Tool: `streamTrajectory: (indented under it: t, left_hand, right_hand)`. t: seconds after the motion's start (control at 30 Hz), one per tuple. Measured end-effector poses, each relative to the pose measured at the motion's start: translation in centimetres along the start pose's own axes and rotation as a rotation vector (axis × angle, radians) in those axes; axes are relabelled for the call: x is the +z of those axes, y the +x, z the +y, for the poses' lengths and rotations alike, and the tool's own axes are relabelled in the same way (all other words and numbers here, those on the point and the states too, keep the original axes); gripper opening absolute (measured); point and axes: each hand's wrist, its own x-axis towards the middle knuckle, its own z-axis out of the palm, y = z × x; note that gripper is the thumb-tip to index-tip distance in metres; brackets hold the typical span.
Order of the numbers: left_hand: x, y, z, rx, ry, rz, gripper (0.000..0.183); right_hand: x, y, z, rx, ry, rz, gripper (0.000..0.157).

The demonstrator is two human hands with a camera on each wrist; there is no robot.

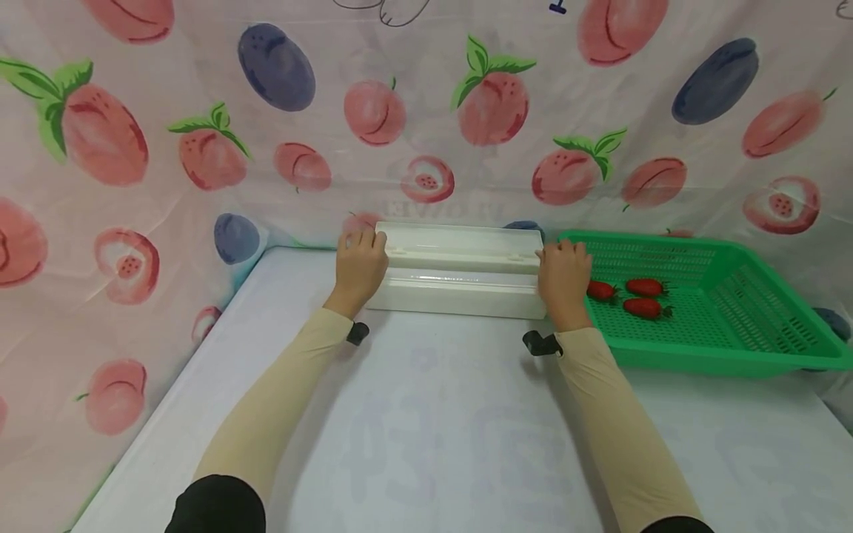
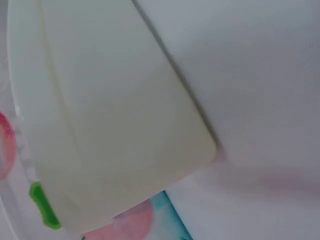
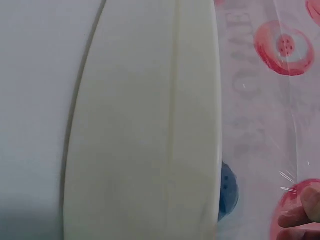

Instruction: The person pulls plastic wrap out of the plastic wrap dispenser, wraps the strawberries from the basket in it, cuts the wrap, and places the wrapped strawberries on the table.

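A long white box (image 1: 460, 296) lies near the back of the table, its lid (image 1: 460, 240) tilted up along the rear. My left hand (image 1: 360, 268) has its fingers curled at the lid's left end. At the opposite end, my right hand (image 1: 565, 281) holds the lid's right edge with bent fingers. The white box (image 2: 115, 125) fills much of the left wrist view, where no fingers show. In the right wrist view, a few fingertips of the right hand (image 3: 302, 212) appear at the lower right corner, beyond the box (image 3: 140, 125).
A green plastic basket (image 1: 706, 359) stands right of the box, close by the right hand. Three red strawberries (image 1: 645, 308) lie inside it. A fruit-patterned sheet (image 1: 426, 111) hangs behind the white-covered table (image 1: 440, 414).
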Motion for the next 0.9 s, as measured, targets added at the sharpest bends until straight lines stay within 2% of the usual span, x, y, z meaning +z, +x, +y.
streamTrajectory:
  t: [0.27, 0.57, 0.9]
  left_hand:
    - [-1.1, 1.5, -0.3, 0.001, 0.025, 0.081, 0.006]
    - [-1.7, 2.0, -0.9, -0.010, 0.019, 0.091, 0.005]
    - [-3.1, 3.2, -1.4, -0.024, 0.028, 0.131, 0.002]
  right_hand:
    - [-1.0, 0.6, -0.1, -0.013, 0.021, 0.076, 0.033]
    - [-2.0, 1.2, -0.1, -0.056, 0.003, 0.123, 0.031]
    - [-3.4, 2.0, 0.1, -0.107, -0.003, 0.213, 0.027]
